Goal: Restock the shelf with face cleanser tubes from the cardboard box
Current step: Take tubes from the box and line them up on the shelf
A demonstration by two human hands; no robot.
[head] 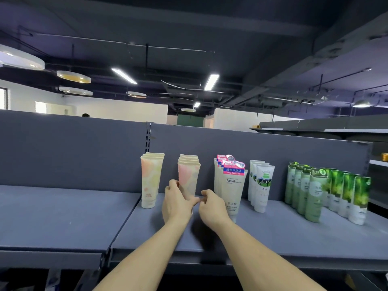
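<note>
Grey metal shelf [63,217] at chest height, carrying several rows of face cleanser tubes standing cap-down against a grey back panel [73,152]. From the person's left to right: a short row of peach-patterned tubes [151,181], a second row of pink-patterned tubes [188,175], white tubes with red and blue headers [231,185], white tubes with a green picture [261,185], and two green rows [327,190] near the shelf's right end.

Both bare hands reach to the foot of the pink row. The left hand [177,201] has its fingers [173,183] curled around the lower left side of the front tube. The right hand [212,203] is pinched together just beside it, fingertips touching the left hand's; whether it grips the tube's cap or nothing is hard to tell, as the hands hide the base.

The cardboard box is not in view.

These tubes look light, soft-walled and smooth, and likely topple easily on their narrow caps. A hold low down, on the stiffer cap and shoulder, would probably steady one best; squeezing the middle would dent it.
</note>
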